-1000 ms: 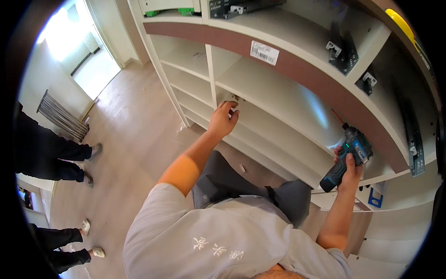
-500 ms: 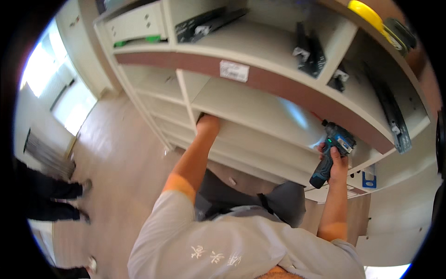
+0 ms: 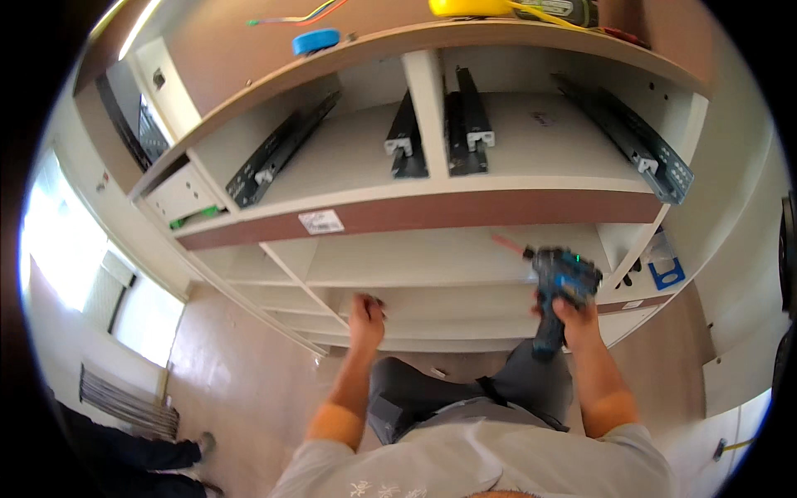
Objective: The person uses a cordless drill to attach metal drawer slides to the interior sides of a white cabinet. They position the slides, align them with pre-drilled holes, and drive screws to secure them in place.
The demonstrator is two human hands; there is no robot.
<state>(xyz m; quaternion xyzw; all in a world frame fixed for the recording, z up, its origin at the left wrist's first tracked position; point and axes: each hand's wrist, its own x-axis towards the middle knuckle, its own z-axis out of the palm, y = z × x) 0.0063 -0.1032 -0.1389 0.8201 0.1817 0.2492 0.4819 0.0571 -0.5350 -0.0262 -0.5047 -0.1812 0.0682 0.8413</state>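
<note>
My right hand (image 3: 578, 322) is wrapped round the grip of a black and blue cordless drill (image 3: 568, 274). A long red bit (image 3: 506, 243) sticks out of the drill toward the left, in front of the middle shelf of a cream cabinet (image 3: 465, 256). Near the lower shelves on the left, my left hand (image 3: 365, 322) is closed, fingers curled together. Something small and dark seems to show at its fingertips, too small to name. Black metal drawer slides (image 3: 286, 145) lie along the sides of the cabinet's upper compartments, above both hands.
A brown strip (image 3: 457, 212) with a white label crosses the cabinet front. On top lie a yellow tool (image 3: 469, 7), a blue roll (image 3: 315, 41) and coloured wires (image 3: 303, 15). A blue plastic piece (image 3: 667, 272) sits at right. Another person's dark-trousered legs (image 3: 124, 440) stand lower left.
My view has swung, bringing the cabinet's top into sight. My left hand has come back out of the lower compartment. The drill, still in my right hand, now points more to the left.
</note>
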